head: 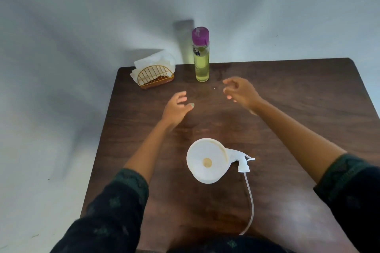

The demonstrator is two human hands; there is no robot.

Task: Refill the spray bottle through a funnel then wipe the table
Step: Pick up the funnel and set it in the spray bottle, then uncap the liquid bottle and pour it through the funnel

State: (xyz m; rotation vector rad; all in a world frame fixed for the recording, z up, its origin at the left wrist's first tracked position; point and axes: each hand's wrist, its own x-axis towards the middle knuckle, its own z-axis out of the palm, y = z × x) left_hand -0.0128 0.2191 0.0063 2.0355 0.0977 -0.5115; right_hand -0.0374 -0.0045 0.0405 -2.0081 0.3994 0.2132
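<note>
Dark wooden table (287,92) seen from above, set against a pale wall

At 12 o'clock near the far edge: upright clear bottle (201,61) of yellow-green liquid, purple cap (200,35) on top. At about 11 o'clock, just left of that bottle: gold wire napkin holder (154,77) with white paper napkins (154,60) standing in it

Near table centre: white funnel (207,161), wide mouth up, seated upright on something hidden beneath it; spray bottle itself not visible. Touching or just beside the funnel at its 3 o'clock: white trigger sprayer head (242,161), lying on the table detached, its thin dip tube (251,201) trailing toward 6 o'clock

Left hand (174,109) hovering over the table at about 11 o'clock from the funnel, fingers spread and relaxed, holding nothing, well short of the napkin holder. Right hand (241,91) at about 1 o'clock from the funnel, just right of the liquid bottle and near it but apart, fingers loosely curled with a wide gap between thumb and fingertips, holding nothing; slightly blurred. Both forearms bare, dark patterned sleeves (115,201) at the lower corners
</note>
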